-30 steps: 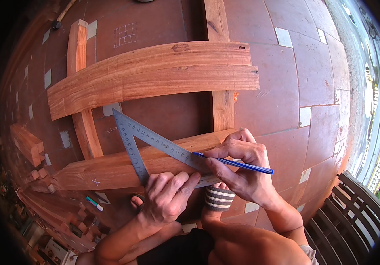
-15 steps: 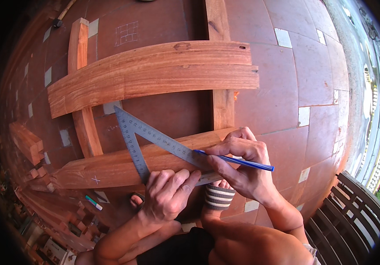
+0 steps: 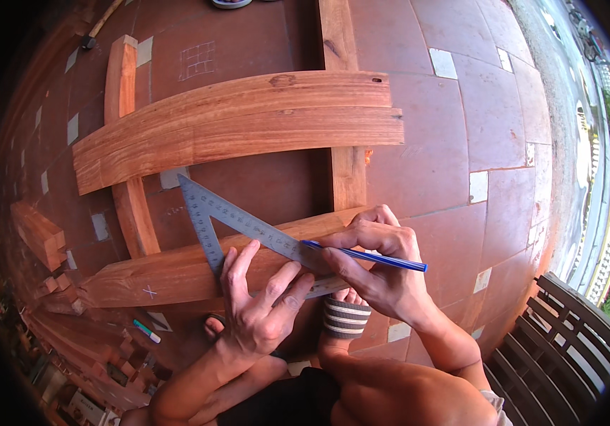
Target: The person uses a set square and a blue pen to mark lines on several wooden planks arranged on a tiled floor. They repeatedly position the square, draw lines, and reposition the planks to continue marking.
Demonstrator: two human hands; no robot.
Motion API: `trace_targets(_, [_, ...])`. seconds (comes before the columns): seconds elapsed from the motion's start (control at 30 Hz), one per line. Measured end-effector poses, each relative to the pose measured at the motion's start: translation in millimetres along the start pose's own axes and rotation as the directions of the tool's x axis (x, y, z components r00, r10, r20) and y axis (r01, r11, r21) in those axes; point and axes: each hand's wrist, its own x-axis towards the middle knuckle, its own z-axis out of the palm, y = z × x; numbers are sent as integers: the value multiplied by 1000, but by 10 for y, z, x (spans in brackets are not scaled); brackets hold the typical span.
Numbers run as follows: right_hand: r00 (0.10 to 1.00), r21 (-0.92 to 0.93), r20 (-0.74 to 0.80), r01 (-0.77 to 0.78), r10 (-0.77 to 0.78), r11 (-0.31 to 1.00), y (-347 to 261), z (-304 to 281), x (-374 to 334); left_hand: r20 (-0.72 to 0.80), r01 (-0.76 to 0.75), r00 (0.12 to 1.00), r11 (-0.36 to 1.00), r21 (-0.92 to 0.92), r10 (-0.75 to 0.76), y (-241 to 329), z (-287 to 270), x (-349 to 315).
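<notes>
A grey metal triangle square (image 3: 202, 224) lies across the nearest reddish wooden board (image 3: 170, 273), its sharp corner extending past the far edge. My left hand (image 3: 259, 305) rests over the square's near edge, fingers spread and stretched out across the metal and board. A blue striped pen (image 3: 383, 258) is pinched in my right hand (image 3: 383, 266). The pen's end by my fingertips points left over the square's slanted arm, and I cannot tell whether it touches. A small white cross mark is on the board's left part.
Two joined planks (image 3: 241, 117) lie beyond, across two beams (image 3: 347, 170) on the tiled floor. Wood offcuts (image 3: 39, 234) and a green-and-white marker (image 3: 146, 331) are at left, a hammer (image 3: 90, 41) at far left. A dark slatted bench (image 3: 560, 348) stands at right. My feet are below the board.
My left hand's fingers have uncurled and spread over the square. The right hand keeps its pinch on the pen. The view has shifted slightly, and footwear shows more at the top edge.
</notes>
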Motion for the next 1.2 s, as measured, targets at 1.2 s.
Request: trace_targets(1.2, [825,-391,0,519,-564,760,-242,546,-237,-79,220,904,616,-756,-420,-520,-2154,501])
